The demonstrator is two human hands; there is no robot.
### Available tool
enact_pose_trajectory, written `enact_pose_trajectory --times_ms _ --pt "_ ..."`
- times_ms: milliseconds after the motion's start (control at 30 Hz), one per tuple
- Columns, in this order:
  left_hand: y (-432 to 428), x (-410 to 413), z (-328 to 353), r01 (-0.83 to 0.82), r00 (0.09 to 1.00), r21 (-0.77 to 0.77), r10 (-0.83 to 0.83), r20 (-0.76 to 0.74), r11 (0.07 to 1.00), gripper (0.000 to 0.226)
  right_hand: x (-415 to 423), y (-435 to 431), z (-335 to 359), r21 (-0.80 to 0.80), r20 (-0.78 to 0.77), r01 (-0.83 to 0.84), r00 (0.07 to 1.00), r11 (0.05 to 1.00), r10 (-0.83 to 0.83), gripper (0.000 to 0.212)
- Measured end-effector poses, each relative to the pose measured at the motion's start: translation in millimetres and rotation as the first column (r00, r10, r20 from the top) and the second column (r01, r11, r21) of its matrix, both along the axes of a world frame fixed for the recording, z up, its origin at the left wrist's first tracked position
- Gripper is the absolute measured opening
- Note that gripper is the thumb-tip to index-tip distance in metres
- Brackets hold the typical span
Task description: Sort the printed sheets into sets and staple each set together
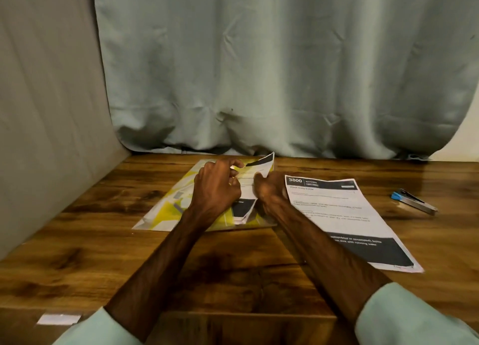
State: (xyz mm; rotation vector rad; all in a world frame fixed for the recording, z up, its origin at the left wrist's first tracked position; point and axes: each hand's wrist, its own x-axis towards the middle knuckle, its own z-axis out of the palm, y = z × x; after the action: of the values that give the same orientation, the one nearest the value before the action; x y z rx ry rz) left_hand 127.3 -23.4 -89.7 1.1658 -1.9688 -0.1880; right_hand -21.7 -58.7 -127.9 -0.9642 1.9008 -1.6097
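A stack of printed sheets (246, 210) lies on a yellow-and-white plastic folder (166, 210) at the middle of the wooden table. The top sheet (261, 167) is lifted and curls upward. My left hand (216, 186) pinches its left edge with curled fingers. My right hand (269, 188) grips its right edge from the side. One separate printed sheet (344, 215), headed "3800 KITCHEN", lies flat to the right of my right forearm. A metal stapler with a blue end (413, 200) lies further right, away from both hands.
A grey-green curtain (285, 72) hangs behind the table's far edge, and a grey panel (46, 111) closes off the left side. A small white slip (59, 318) lies near the table's front left edge. Bare wood (233, 261) shows between my forearms.
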Motion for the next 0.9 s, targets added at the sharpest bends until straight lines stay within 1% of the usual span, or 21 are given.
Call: enact_pose_trajectory --times_ms 33,100,200,233,267,333,433,500,600,767,833,867,900 --pt "1 -1 0 0.004 1.000 0.002 -0.004 -0.007 1.000 0.043 8 -4 1 0.004 -0.015 -0.010 1.000 1.000 0.010 0.041" --pt "2 -1 0 0.013 1.000 0.010 -0.013 -0.019 1.000 0.045 20 -8 7 0.007 0.014 -0.068 0.998 0.998 0.068 0.042" --pt "4 -2 1 0.012 0.999 0.020 -0.012 -0.029 1.000 0.047 28 -7 7 0.088 0.100 -0.291 0.954 0.953 0.282 0.036" --pt "3 -2 2 0.002 1.000 0.017 -0.002 -0.029 1.000 0.047 29 -5 9 0.102 0.140 -0.350 0.932 0.931 0.335 0.032" --pt "4 -1 2 -0.006 1.000 0.015 0.006 -0.030 1.000 0.047 27 -1 11 0.110 0.170 -0.368 0.922 0.923 0.348 0.026" --pt "4 -1 3 -0.015 0.999 0.015 0.015 -0.034 1.000 0.046 19 7 17 0.120 0.186 -0.381 0.916 0.917 0.356 0.019" --pt "5 -1 3 -0.021 1.000 0.016 0.021 -0.023 1.000 0.044 1 15 19 0.117 0.155 -0.344 0.933 0.932 0.325 0.020" --pt "7 -2 3 -0.016 1.000 0.015 0.016 -0.008 1.000 0.044 -5 19 18 0.090 0.191 -0.351 0.925 0.932 0.330 0.024" --pt "9 -2 4 0.000 1.000 0.015 0.000 -0.005 1.000 0.044 -5 18 19 0.129 0.190 -0.363 0.922 0.923 0.336 0.018" --pt "10 -2 4 0.008 1.000 0.014 -0.008 -0.006 1.000 0.046 4 7 18 0.186 0.144 -0.329 0.941 0.926 0.305 0.027" --pt "10 -3 4 0.008 1.000 0.011 -0.008 -0.009 1.000 0.046 1 4 16 0.204 0.109 -0.314 0.948 0.927 0.297 0.027" --pt "9 -1 4 -0.001 1.000 0.006 0.001 -0.012 1.000 0.045 3 1 15 0.207 0.058 -0.306 0.952 0.929 0.300 0.025" --pt "10 -2 4 -0.003 1.000 0.003 0.003 -0.007 1.000 0.044 1 2 15 0.241 -0.064 -0.283 0.950 0.928 0.307 0.019"
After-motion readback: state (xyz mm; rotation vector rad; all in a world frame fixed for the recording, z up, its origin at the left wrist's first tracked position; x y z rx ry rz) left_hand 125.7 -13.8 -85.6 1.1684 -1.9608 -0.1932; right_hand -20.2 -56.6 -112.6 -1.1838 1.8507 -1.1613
